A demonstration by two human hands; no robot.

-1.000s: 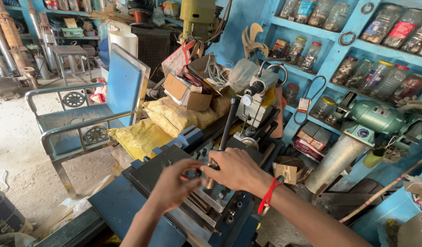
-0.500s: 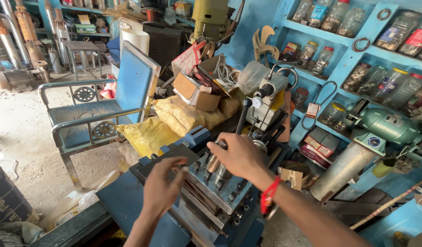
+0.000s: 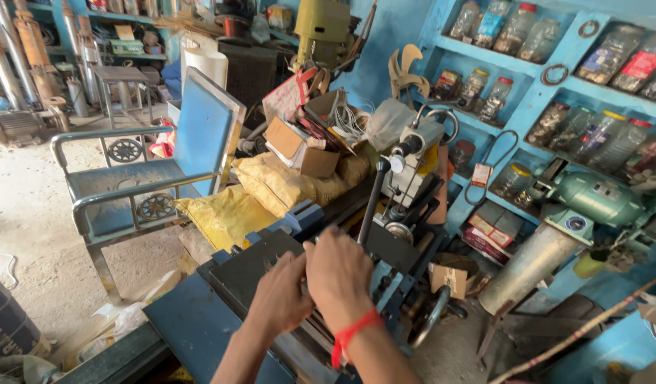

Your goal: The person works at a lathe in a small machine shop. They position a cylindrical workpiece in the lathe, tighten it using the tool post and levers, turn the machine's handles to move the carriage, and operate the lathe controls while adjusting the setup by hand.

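**Two hands on the machine**

Both hands sit close together on the dark machine top (image 3: 253, 267). The left hand (image 3: 282, 295) and right hand (image 3: 339, 274) curl down, fingers hidden, so their grip is unclear. A black lever (image 3: 374, 195) stands just beyond the fingers.

A red thread band (image 3: 353, 333) circles the right wrist. The flat metal machine top (image 3: 253, 267) is black on a blue steel base (image 3: 193, 327). Crumpled plastic sacks (image 3: 271, 186) are yellow; the metal-framed chair (image 3: 154, 174) blue.
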